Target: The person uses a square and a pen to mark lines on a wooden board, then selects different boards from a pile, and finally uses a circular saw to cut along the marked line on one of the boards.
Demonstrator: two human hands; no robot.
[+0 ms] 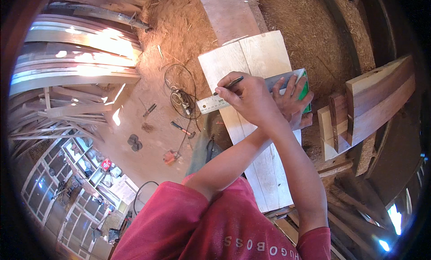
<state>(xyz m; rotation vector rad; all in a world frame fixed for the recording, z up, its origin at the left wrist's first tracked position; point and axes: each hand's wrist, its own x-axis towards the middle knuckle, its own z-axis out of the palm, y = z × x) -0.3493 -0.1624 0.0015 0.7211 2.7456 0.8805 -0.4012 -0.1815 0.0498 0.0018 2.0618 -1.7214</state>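
Note:
My forearms cross over a pale wooden board (265,51) that has a long seam down its length. My left hand (292,98), reaching under the right forearm, presses down with its fingers over a try square. The square's metal blade (211,104) lies across the board and sticks out past its left edge. Its green stock (307,108) sits at the board's right edge, partly covered by my fingers. Pinched in my right hand (247,96) is a dark pen or pencil (234,82), held just above the blade; its tip is hard to make out.
Left of the board, a coiled cable (179,100), a hammer (183,129) and an orange tool (170,157) lie on the dusty floor. Stacked planks (81,76) fill the upper left. Wooden pieces (377,103) stand at the right. Sawdust (310,40) covers the ground beyond.

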